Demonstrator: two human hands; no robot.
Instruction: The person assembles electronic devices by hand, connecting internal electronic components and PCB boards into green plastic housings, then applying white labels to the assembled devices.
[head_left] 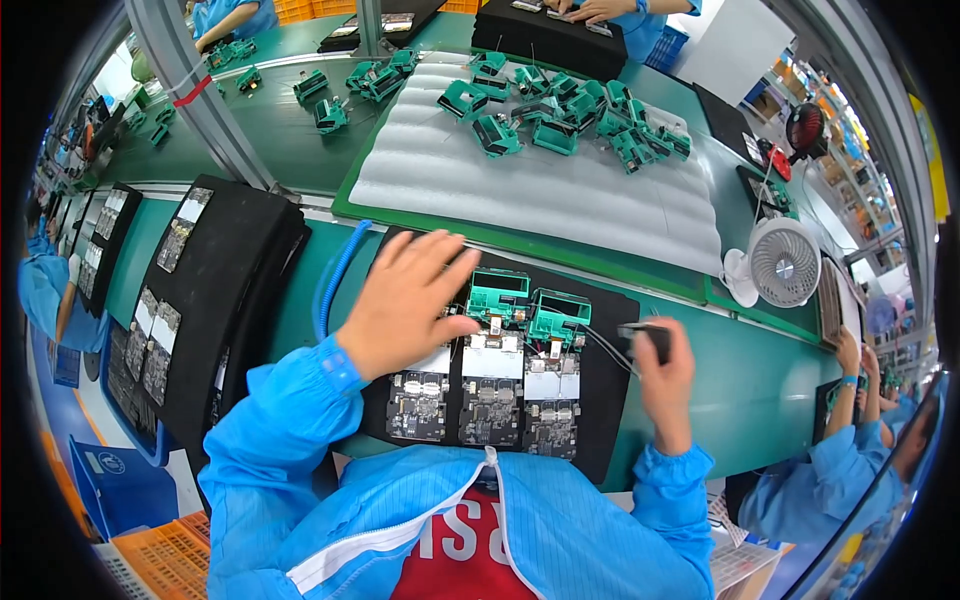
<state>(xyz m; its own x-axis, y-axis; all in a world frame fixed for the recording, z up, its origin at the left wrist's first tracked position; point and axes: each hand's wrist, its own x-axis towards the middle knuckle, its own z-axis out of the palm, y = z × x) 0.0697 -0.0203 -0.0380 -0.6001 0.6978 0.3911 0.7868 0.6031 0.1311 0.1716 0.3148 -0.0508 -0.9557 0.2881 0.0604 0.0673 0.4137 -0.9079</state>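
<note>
My left hand (405, 300) is spread open with its palm down, over the far left part of a black foam mat (607, 430). It covers the far end of the leftmost circuit board (417, 408). Beside it on the mat lie a middle board (490, 405) and a right board (552, 420). Green plastic housings sit at the far ends of these two, one middle housing (498, 295) and one right housing (558, 318). Thin dark wires (607, 348) run rightward from there. Off the mat's right edge, my right hand (668, 390) pinches a small black object (655, 340), blurred by motion.
Beyond the mat, a white foam sheet (530, 215) bears several green housings (555, 135). A white fan (785, 262) stands at right. Left are a blue hose (335, 280), a metal post (200, 100) and a black foam stack (225, 270) with boards. Co-workers' hands (600, 10) show around.
</note>
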